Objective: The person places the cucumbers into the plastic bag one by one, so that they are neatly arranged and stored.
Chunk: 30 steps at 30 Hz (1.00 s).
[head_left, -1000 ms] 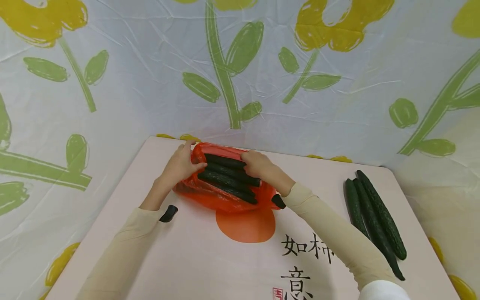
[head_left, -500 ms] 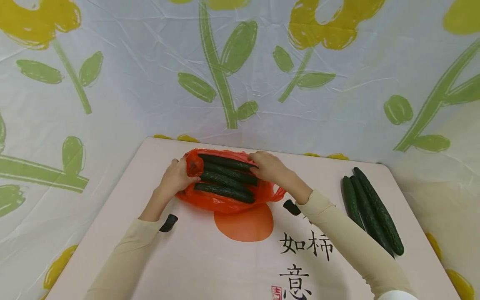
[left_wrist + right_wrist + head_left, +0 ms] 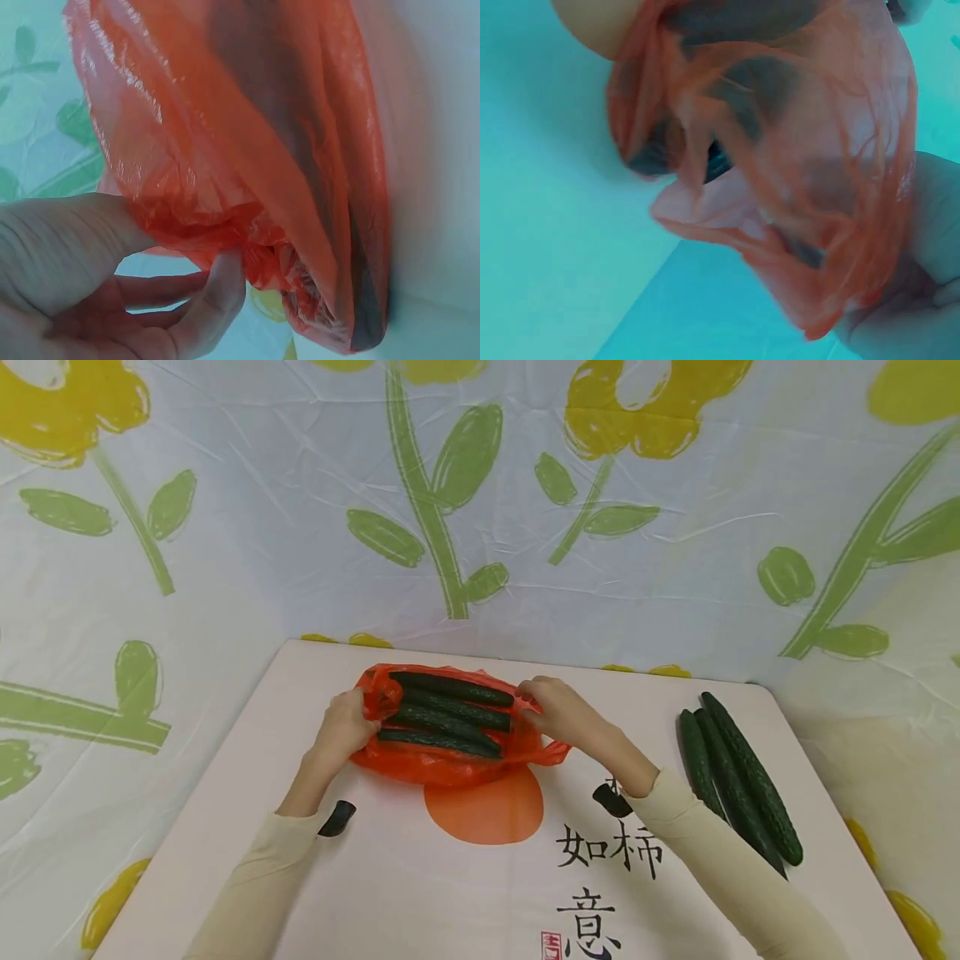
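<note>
A thin red plastic bag (image 3: 420, 770) lies near the back of the table with its mouth spread upward. Several dark green cucumbers (image 3: 450, 718) rest side by side inside it. At the bag's left end my left hand (image 3: 342, 731) grips the bunched edge; in the left wrist view, thumb and finger pinch the red plastic (image 3: 202, 142). My right hand (image 3: 564, 708) holds the right edge of the opening, beyond the cucumbers' ends. In the right wrist view the translucent bag (image 3: 817, 112) covers much of the picture and partly hides the right hand's fingers.
Three loose cucumbers (image 3: 738, 785) lie together on the right side of the pale table (image 3: 405, 877), by the right forearm. An orange printed shape (image 3: 483, 810) and black characters mark the tabletop. A flower-patterned sheet (image 3: 300, 527) rises behind and at both sides.
Both hands have drawn apart, the right one moving right and off the cucumbers. The bag's mouth is wider, and the cucumbers in it show more fully.
</note>
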Available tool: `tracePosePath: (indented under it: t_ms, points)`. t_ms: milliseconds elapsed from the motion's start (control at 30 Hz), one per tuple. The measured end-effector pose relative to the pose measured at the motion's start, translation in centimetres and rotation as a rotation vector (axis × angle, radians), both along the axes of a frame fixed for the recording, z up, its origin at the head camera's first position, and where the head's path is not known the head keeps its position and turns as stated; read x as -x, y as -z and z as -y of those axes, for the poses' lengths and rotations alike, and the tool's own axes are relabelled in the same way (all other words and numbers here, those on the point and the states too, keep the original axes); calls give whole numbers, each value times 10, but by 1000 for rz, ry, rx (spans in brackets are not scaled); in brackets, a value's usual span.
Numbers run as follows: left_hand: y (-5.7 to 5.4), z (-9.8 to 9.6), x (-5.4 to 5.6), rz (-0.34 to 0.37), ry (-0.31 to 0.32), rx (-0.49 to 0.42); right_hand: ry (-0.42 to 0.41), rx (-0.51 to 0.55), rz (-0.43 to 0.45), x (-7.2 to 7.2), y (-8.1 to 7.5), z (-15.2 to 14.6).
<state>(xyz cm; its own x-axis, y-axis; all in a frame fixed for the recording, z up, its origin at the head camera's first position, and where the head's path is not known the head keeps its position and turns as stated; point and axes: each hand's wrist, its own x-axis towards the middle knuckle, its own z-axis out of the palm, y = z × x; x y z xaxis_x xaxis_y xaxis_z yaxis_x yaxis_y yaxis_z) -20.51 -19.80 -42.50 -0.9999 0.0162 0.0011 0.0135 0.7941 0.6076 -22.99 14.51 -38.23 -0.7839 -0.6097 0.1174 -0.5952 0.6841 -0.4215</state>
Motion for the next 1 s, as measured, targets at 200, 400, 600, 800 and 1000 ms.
tracePosePath:
  t_ms: [200,400,600,800,1000]
  points:
    - [-3,12,-3,0,-46,-120,16,137,-107,-7,12,-15]
    - [-4,21,-4,-50,-36,-178,67,225,-144,-16,21,-31]
    - [-7,26,-6,-78,-37,-218,119,308,-116,-27,26,-49]
    - [-8,28,-8,-66,-36,-241,151,352,-32,-37,30,-63]
    - [-9,27,-8,-89,-29,-250,205,380,-21,-43,38,-79]
